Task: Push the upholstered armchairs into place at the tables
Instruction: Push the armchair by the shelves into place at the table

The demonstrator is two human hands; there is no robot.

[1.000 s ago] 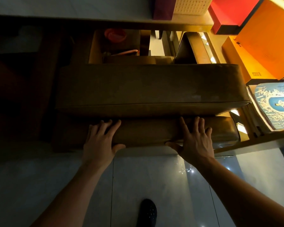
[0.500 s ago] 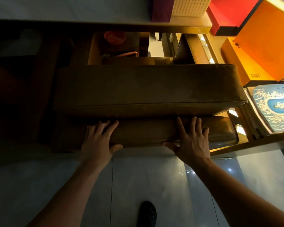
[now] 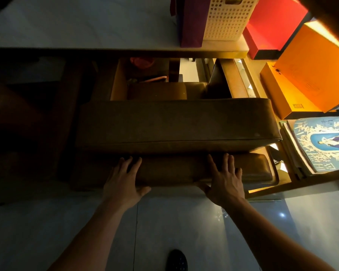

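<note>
1. Armchair (image 3: 176,124): brown upholstery, seen from above. It fills frame centre, its broad back cushion spanning 9 to 3 o'clock. The front part sits under the bench (image 3: 86,26) edge at 12 o'clock.
2. Lower back pad (image 3: 184,169) of the armchair lies just below the back cushion, toward 6 o'clock; both hands are on it.
3. Left hand (image 3: 123,182): at 7 o'clock of the armchair, palm flat on the pad's near face, fingers spread and pointing to 12 o'clock, thumb out toward 3 o'clock. Opened wide; pressing, gripping nothing.
4. Right hand (image 3: 225,180): at 5 o'clock of the armchair, same posture, fingers splayed over the pad top, thumb out toward 9 o'clock at the pad's lower edge. Flat contact, no grasp.
5. Hands are well apart, roughly symmetric about the pad's middle.
6. Floor (image 3: 184,222): pale tile, at 6 o'clock. A dark shoe (image 3: 176,261) tip shows at the bottom edge.
7. At 1 to 3 o'clock: perforated basket (image 3: 227,18) on the bench, red box (image 3: 272,24), orange box (image 3: 311,71), blue print (image 3: 325,141).
</note>
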